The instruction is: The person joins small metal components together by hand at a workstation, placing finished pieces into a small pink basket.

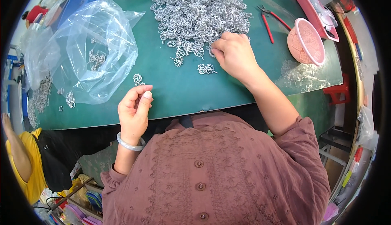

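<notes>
A big heap of silver-grey openwork metal flower pieces [199, 13] covers the far middle of the table. At the heap's near right edge is my right hand [236, 58], its fingers bent down and pressed together; what they grip is hidden beneath them. My left hand [135, 111], with a pale bangle [131, 144] at its wrist, is pinched closed nearer the table's front edge. A small metal flower piece [137, 79] sticks out past its fingertips. One separate flower piece [207, 69] lies on the green mat, between the heap and me.
A clear plastic bag [97, 50] with some flower pieces inside stands at the left. Red-handled pliers [272, 19] and a pink basket [306, 41], tipped on its side, lie right of the heap. Loose pieces [40, 96] sit at the table's left edge; a person in yellow [24, 155] is beyond.
</notes>
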{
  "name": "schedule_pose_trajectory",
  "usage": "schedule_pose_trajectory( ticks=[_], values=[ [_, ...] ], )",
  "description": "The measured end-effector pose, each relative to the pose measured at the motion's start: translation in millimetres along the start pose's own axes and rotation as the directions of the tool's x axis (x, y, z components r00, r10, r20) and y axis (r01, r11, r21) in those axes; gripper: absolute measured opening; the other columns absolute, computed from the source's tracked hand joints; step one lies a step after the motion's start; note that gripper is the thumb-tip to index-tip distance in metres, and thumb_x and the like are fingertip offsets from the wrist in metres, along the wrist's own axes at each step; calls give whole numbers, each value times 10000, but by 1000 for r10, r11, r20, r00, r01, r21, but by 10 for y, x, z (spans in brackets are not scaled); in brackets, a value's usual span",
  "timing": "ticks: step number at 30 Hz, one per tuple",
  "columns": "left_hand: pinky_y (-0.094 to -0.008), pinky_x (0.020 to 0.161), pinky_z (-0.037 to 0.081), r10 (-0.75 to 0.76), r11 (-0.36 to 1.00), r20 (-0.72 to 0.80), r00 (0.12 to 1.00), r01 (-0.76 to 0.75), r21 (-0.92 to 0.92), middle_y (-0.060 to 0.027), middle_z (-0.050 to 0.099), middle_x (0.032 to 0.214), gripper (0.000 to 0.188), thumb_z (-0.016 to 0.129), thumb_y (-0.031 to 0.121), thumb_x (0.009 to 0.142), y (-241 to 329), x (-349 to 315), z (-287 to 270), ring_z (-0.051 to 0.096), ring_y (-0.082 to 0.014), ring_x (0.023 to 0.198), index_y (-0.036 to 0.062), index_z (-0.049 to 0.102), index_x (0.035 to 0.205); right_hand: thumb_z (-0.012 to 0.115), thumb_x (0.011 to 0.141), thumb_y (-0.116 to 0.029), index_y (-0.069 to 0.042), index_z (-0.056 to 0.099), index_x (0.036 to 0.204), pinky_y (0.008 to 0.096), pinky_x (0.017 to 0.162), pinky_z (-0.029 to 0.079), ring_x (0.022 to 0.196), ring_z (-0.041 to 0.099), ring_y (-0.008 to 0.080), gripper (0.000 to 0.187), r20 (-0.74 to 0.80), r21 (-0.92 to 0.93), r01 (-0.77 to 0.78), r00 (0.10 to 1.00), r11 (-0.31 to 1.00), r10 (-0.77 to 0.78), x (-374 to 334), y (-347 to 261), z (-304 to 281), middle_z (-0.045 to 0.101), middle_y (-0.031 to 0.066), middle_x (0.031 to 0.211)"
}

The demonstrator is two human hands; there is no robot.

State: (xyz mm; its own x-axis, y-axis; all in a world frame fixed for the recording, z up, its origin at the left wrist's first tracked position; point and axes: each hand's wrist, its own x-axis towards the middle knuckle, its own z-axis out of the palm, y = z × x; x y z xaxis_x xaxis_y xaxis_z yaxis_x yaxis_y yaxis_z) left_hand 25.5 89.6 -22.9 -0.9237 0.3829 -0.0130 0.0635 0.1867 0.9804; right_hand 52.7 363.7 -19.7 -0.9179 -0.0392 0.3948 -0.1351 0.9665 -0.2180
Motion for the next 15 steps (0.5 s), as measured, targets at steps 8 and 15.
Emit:
schedule_pose_trajectory(
  ticks=[8,15],
  values=[
    [-213,634,449,-108,966,203,973,151,-209,-51,586,827,220,488,86,861,154,121,285,543,-96,699,-4,529,1057,543,754,-85,-40,500,844,386,627,441,726,536,309,110,-50,318,107,994,942,-96,-52,-384,-150,527,126,789],
    [-226,663,473,-85,818,332,939,256,-514,-68,597,856,241,518,73,851,140,294,520,568,-110,721,-35,517,1066,602,720,-53,-18,492,861,356,605,449,696,546,285,182,-186,536,161,980,828,-70,-105,-637,1,534,119,816]
  ],
)
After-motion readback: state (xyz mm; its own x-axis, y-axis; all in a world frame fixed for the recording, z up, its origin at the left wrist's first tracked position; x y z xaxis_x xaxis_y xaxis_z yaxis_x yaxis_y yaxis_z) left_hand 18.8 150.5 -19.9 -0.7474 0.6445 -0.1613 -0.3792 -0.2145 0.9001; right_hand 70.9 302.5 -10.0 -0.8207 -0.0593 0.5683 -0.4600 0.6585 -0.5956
